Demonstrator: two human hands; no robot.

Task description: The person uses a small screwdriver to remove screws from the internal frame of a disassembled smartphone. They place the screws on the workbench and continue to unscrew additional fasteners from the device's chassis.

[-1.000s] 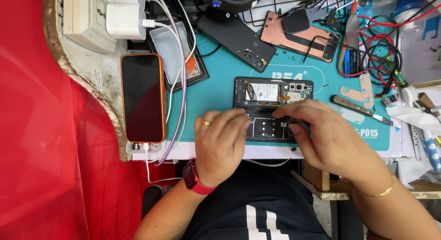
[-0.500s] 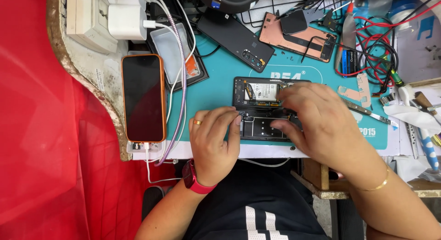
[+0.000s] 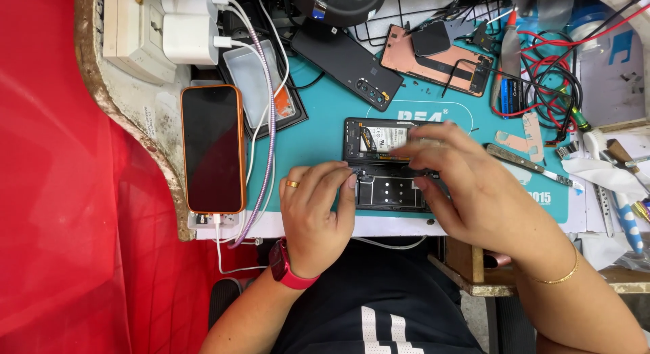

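An opened black phone (image 3: 379,165) with its back removed lies on a teal work mat (image 3: 318,134), its inner parts showing. My left hand (image 3: 315,215), with a gold ring and a red wrist watch, rests fingertips on the phone's left edge and steadies it. My right hand (image 3: 474,188), wearing a thin gold bracelet, covers the phone's right half, fingers bent down onto the middle of the phone. Whether it pinches a small part is hidden by the fingers.
A phone in an orange case (image 3: 213,147) lies at the left, plugged into a white cable. A black phone back (image 3: 345,63) and a copper-coloured phone frame (image 3: 437,59) lie beyond. Tweezers (image 3: 525,163), red wires (image 3: 555,69) and tools crowd the right. Red cloth (image 3: 61,212) hangs left.
My right hand has slid up and left over the phone's upper half. My left hand's fingers have drawn back toward the phone's left edge, uncovering its lower section.
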